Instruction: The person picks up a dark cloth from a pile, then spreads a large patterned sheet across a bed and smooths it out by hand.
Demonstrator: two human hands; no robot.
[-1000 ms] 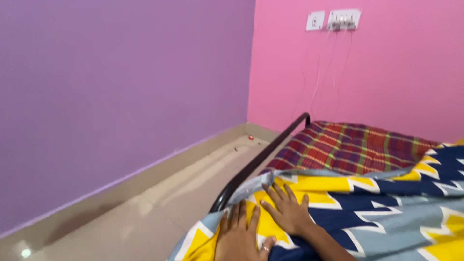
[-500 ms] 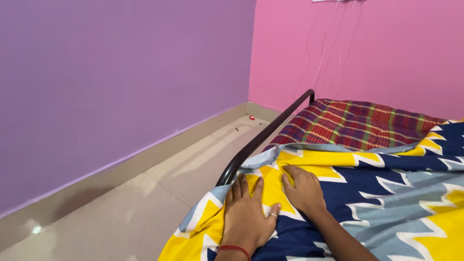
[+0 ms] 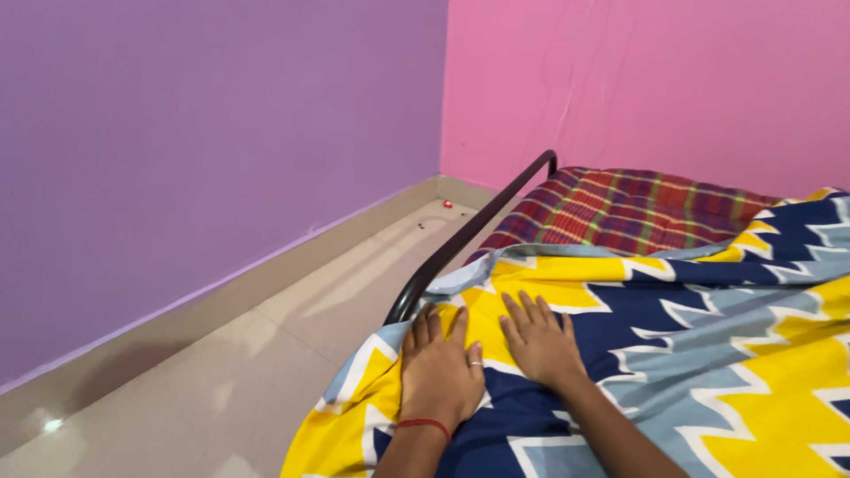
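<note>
From my remote seat I see both hands lying flat on a bedsheet (image 3: 673, 354) patterned in yellow, navy and grey-blue zigzags, near the left edge of the bed: the left hand (image 3: 440, 372), with a red thread at the wrist and a ring on one finger, rests palm down with fingers spread and reaching toward the dark metal bed rail (image 3: 469, 239), while the right hand (image 3: 542, 341) lies just beside it, also palm down, fingers fanned and gripping nothing. Neither hand pinches or clutches the cloth; both simply press on it. The sheet drapes over the rail at the near corner and hangs toward the pale tiled floor (image 3: 221, 372). Farther up the bed, past the sheet's folded upper edge, a red and green plaid mattress cover (image 3: 637, 208) lies bare. I judge the work in hand to be smoothing the sheet flat, and to do it well I would keep the palms low and sweep outward from the middle toward the rail, pushing wrinkles off the edge rather than bunching them, and check that the overhang stays even along the side. Beyond the bed a small red object (image 3: 448, 204) sits on the floor by the skirting, where the purple wall (image 3: 195, 133) meets the pink wall (image 3: 655, 80)
</note>
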